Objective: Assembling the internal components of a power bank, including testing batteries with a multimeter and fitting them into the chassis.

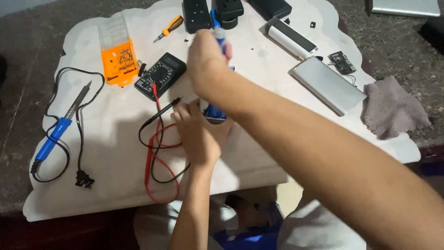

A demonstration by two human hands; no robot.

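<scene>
From the head camera, the left hand (pixel 199 134) rests low on the white table (pixel 115 185), fingers curled around the lower end of a blue battery pack (pixel 213 112), which it pins against the surface. The right hand (pixel 206 62) comes in from the right across the picture, closed in a fist-like grip around a blue-handled tool (pixel 218 28) that stands upright above the pack; its tip is hidden behind the hands, so whether it touches the pack cannot be told.

Just left of the hands lies a black multimeter (pixel 159 75), its red and black test leads (pixel 155 157) looping down past the left wrist. Beside the multimeter sits an orange case (pixel 119 62) with a clear upper part. Farther left, well apart from the hands, a blue-handled soldering iron (pixel 58 129) lies with its black cord and plug (pixel 84 178).

Near the top edge lie a small orange-handled screwdriver (pixel 169 28) and dark rectangular housings (pixel 196 15). To the right are a white-and-black oblong case (pixel 290 38), a silver flat shell (pixel 327 84), a small circuit board (pixel 342 62) and a grey cloth (pixel 393 109) at the table's edge.
</scene>
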